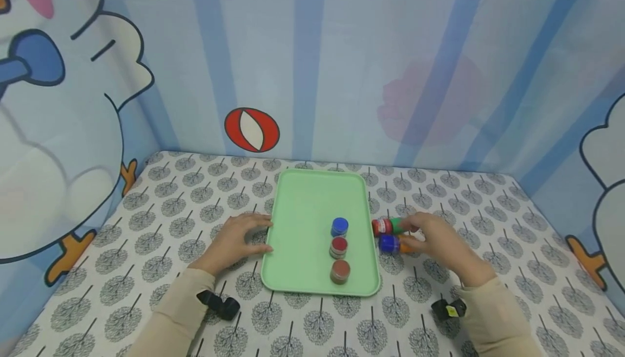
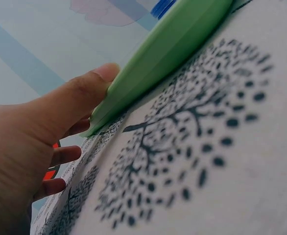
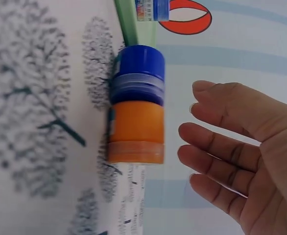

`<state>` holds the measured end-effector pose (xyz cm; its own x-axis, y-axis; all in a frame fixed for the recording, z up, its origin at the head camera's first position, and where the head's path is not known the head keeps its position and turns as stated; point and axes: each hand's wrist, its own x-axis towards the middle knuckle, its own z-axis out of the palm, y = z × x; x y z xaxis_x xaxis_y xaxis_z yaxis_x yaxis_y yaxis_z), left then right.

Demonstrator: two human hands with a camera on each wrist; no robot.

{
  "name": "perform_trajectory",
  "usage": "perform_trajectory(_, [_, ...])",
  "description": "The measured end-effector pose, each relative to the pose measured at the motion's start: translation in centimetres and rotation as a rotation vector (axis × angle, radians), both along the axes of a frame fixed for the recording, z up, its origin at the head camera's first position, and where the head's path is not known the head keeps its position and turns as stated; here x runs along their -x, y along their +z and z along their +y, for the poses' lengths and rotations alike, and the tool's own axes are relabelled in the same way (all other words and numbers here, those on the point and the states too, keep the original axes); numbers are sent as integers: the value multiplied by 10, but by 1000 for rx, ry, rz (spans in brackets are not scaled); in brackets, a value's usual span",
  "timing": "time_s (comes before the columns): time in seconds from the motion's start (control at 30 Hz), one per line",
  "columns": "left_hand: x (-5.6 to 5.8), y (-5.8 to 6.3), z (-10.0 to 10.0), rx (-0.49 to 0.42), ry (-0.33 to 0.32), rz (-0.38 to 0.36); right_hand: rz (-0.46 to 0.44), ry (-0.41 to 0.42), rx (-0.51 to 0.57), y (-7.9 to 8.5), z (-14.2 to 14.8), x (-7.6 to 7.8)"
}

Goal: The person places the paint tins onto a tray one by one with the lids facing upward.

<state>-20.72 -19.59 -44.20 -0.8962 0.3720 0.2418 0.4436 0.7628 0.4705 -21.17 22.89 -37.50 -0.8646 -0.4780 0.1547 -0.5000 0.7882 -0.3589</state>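
Observation:
A light green tray (image 1: 312, 210) lies on the cloth with three small lidded jars in a column: a blue jar (image 1: 339, 227), a dark red jar (image 1: 338, 247) and a brown jar (image 1: 340, 272). My left hand (image 1: 239, 240) touches the tray's left edge, thumb and fingers spread apart. Beside the tray's right edge, a blue jar (image 3: 138, 63) and an orange jar (image 3: 136, 125) lie on their sides, end to end. Behind them are a red jar (image 1: 381, 227) and a green jar (image 1: 396, 224). My right hand (image 3: 246, 142) hovers beside these jars, fingers loosely bent, holding nothing.
A white cloth (image 1: 234, 335) printed with dark trees covers the table. Behind it hangs a blue striped curtain (image 1: 332, 75) with cartoon figures. Each forearm wears a small black wrist camera (image 1: 218, 305).

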Motion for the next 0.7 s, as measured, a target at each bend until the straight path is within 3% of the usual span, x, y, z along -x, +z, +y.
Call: perform_trajectory(0.7, [-1,2,0,-11,-4,-14,35,5,-54,-19,-7,0])
